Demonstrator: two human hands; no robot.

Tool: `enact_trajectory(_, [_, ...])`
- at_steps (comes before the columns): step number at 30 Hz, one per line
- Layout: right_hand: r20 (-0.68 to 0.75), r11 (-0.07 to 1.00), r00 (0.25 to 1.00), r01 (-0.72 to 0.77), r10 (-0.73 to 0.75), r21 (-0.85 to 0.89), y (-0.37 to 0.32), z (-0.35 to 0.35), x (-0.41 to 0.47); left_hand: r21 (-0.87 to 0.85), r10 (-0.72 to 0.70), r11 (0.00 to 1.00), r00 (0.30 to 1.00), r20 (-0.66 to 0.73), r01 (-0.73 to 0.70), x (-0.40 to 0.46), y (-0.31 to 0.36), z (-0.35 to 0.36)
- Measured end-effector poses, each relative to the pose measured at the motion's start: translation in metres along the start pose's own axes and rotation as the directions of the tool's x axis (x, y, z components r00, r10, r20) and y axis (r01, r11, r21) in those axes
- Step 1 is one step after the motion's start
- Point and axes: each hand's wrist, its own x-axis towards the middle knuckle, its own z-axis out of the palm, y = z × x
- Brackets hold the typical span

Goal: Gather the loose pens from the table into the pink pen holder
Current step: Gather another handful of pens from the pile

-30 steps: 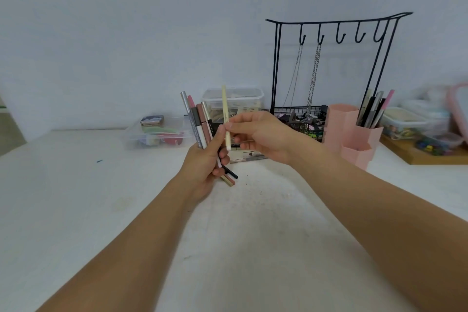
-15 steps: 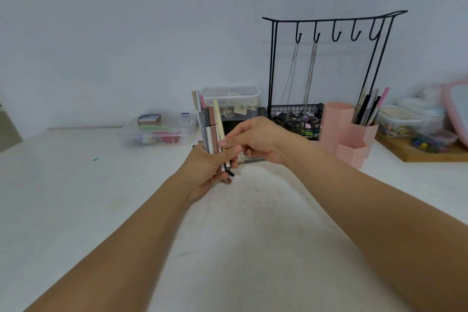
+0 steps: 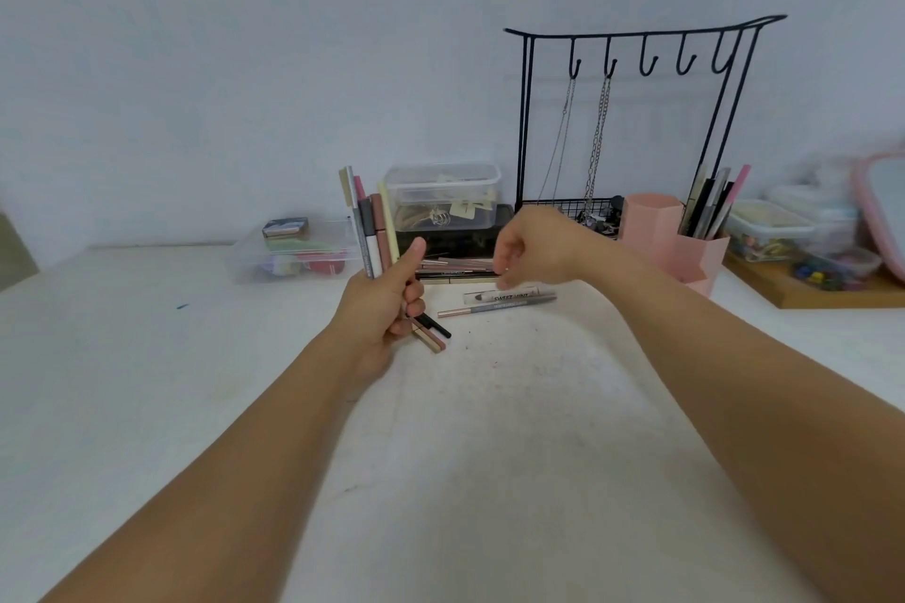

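My left hand (image 3: pixel 387 304) grips an upright bundle of several pens (image 3: pixel 370 225), thumb raised against them, their lower ends poking out below my fingers. My right hand (image 3: pixel 531 247) hovers empty with loosely curled fingers above loose pens on the table (image 3: pixel 489 431): a white crayon-like pen (image 3: pixel 504 295), a thin grey pen (image 3: pixel 499 307) and a few more (image 3: pixel 455 265) beside a black box. The pink pen holder (image 3: pixel 671 238) stands to the right and holds several pens (image 3: pixel 710 203).
A black hook rack (image 3: pixel 636 44) with hanging chains stands behind the holder. Clear plastic boxes (image 3: pixel 443 191) (image 3: pixel 294 250) sit at the back. A wooden tray (image 3: pixel 808 289) with containers lies at the far right.
My right hand let go of the cream pen, now in the left hand's bundle, and moved right and down toward the loose pens on the table.
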Motion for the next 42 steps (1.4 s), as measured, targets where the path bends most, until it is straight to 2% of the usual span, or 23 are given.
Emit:
enact_trajectory(3, [0.056,0.995,0.998,-0.022,0.028,-0.099,0.011,0.003,0.001,0.004,-0.027,1.000,1.000,-0.014,0.027,0.000,0.000,0.001])
enact_trajectory(18, [0.195,0.997,0.981,0.013,0.001,-0.074,0.023,0.011,0.005,0.009,-0.036,0.999,0.999,0.033,0.036,-0.002,-0.002,0.002])
enact_trajectory(20, [0.190,0.999,0.982,-0.001,-0.006,0.034,0.025,0.001,0.003,0.004,-0.032,0.999,0.999,0.036,0.032,-0.003,-0.001,0.002])
enact_trajectory(23, [0.157,0.930,0.987,-0.029,-0.031,0.366,0.017,-0.011,-0.003,0.006,-0.028,1.000,0.999,0.028,0.027,-0.005,-0.001,0.005])
enact_trajectory(27, [0.151,0.628,0.981,-0.042,-0.123,0.777,-0.007,-0.012,-0.006,-0.003,-0.013,1.000,0.999,0.040,0.013,-0.009,-0.001,0.010])
enact_trajectory(28, [0.153,0.561,0.979,-0.050,-0.137,0.826,-0.013,-0.010,-0.006,-0.002,-0.002,1.000,0.999,0.044,0.002,-0.009,-0.001,0.011])
enact_trajectory(30, [0.146,0.508,0.977,-0.049,-0.154,0.860,-0.026,-0.005,-0.007,0.005,0.029,1.000,0.998,0.051,-0.030,-0.008,-0.002,0.011])
enact_trajectory(36, [0.088,0.583,0.988,0.005,-0.131,0.813,-0.041,0.014,-0.007,-0.082,0.067,0.995,0.995,0.077,-0.061,-0.008,-0.002,0.010])
enact_trajectory(42, [0.090,0.674,0.993,-0.016,-0.075,0.738,-0.044,0.026,-0.010,0.036,0.037,0.998,0.988,0.150,-0.043,-0.011,-0.004,0.010])
